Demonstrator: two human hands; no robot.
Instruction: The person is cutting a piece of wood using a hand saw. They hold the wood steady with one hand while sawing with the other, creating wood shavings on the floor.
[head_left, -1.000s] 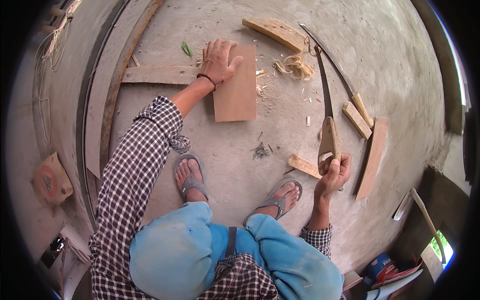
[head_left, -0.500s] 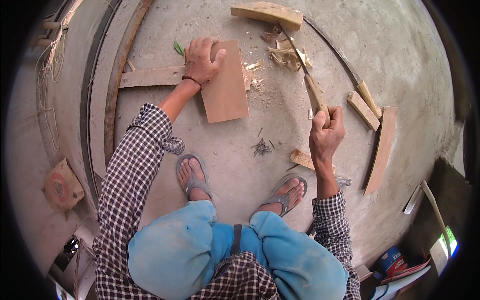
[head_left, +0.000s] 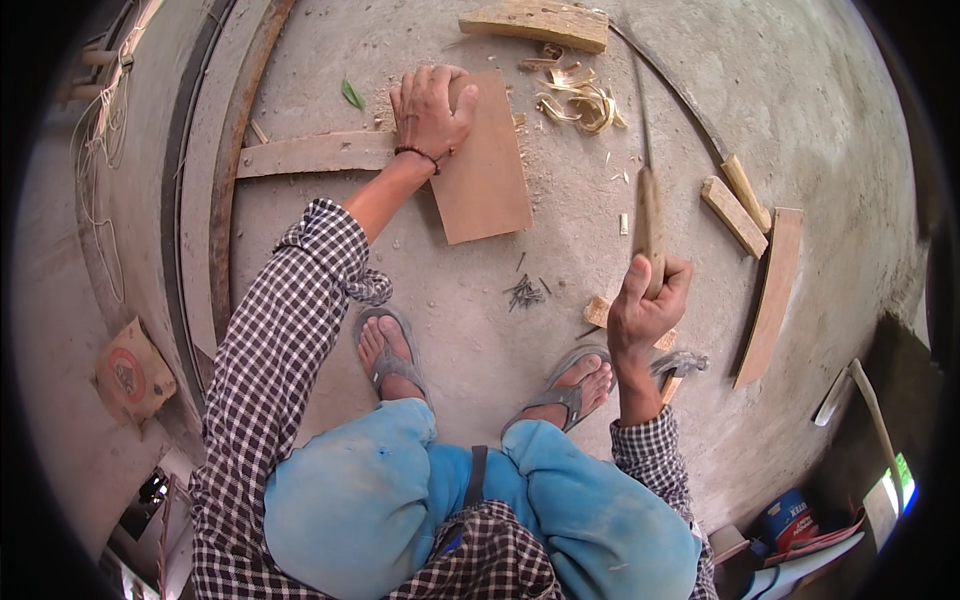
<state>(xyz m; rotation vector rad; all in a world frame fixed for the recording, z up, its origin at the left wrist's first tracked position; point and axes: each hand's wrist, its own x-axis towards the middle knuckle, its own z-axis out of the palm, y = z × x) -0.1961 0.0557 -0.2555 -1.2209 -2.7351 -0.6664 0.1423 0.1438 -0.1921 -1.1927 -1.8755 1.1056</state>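
My left hand (head_left: 432, 115) presses on a thin brown plywood board (head_left: 487, 175) at its upper left, thumb lying over the face. The fingers curve down at the board's edge, and their tips are partly hidden. Beneath the board runs a pale wooden slat (head_left: 315, 155) on the floor. On the other side, my right hand (head_left: 648, 308) is closed round the wooden handle of a long thin-bladed tool (head_left: 650, 215). Its blade points away from me, seen nearly edge-on, so its exact kind is unclear.
Nails (head_left: 524, 292) lie in a small pile ahead of my feet. A hammer (head_left: 680, 365) rests beside my right wrist. Curled shavings (head_left: 588, 105), a wood block (head_left: 535, 25), a curved-bladed tool (head_left: 740, 190) and a plywood strip (head_left: 768, 300) are on the concrete floor. Timber (head_left: 235, 150) lines the left.
The board has shifted right under my left hand, covering more of the shavings beside it. My right hand has drawn slightly nearer, and the blade has swung to point more straight ahead.
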